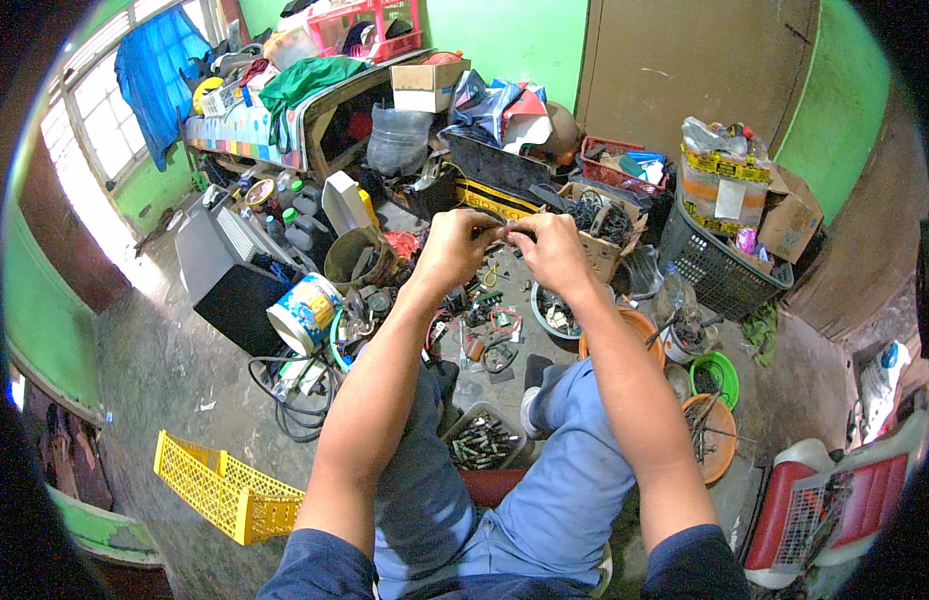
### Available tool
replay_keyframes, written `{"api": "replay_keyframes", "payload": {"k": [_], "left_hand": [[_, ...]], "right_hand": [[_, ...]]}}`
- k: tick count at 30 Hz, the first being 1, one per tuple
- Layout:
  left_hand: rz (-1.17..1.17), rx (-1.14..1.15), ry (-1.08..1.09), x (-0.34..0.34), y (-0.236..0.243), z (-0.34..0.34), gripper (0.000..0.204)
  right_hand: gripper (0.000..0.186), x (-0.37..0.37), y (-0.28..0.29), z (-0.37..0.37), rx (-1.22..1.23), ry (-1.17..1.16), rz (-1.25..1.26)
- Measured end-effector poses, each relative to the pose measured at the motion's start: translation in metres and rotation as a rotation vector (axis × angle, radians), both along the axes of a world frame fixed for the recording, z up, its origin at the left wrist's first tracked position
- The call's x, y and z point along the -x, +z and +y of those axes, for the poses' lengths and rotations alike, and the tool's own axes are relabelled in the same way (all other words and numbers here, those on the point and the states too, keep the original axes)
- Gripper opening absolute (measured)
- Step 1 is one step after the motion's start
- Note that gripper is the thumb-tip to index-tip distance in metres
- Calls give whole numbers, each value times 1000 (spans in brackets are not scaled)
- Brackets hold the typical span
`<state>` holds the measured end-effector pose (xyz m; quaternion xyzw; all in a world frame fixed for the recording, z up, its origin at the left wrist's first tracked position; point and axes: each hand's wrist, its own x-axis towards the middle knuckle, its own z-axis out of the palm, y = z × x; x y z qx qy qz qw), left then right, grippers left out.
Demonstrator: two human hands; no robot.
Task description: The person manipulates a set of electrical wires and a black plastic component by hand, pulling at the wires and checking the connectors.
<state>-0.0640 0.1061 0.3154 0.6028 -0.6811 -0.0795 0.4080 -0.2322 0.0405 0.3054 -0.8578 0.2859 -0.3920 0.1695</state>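
Note:
My left hand (459, 244) and my right hand (550, 250) are raised in the middle of the head view, fingertips meeting. Both are closed in pinches on a small dark object (503, 229), too small and covered to name. Beneath them, loose electronic parts (490, 300) and wires lie scattered on the floor. A blue-rimmed bowl (555, 318) of small parts stands under my right forearm. Between my legs sits a clear tub (485, 440) of small cylindrical parts.
A yellow plastic crate (200, 465) lies at lower left. A black cable (285, 420), bucket (305, 310) and appliance case (225, 290) are at left. An orange bowl (715, 430), green bowl (713, 375) and dark basket (715, 265) are at right; a yellow-lettered black box (495, 175) is ahead.

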Motion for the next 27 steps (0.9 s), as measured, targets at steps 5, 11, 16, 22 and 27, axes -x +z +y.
{"api": "replay_keyframes", "payload": {"k": [5,11,16,22,27], "left_hand": [[147,316,80,3,-5,-7,23],[391,43,130,4,2,-7,24],[542,164,75,10,-4,-12,23],[747,72,16,17,-2,-9,27],[702,57,-7,20,2,-5,27]], "right_hand": [[17,-7,-3,-1,-197,-71,-172],[19,2,2,-6,-723,28,-442],[19,-1,-1,-6,-862,144,-570],[18,-1,-3,-6,-885,229,-668],[17,1,1,-5,-864,215,-670]]}}
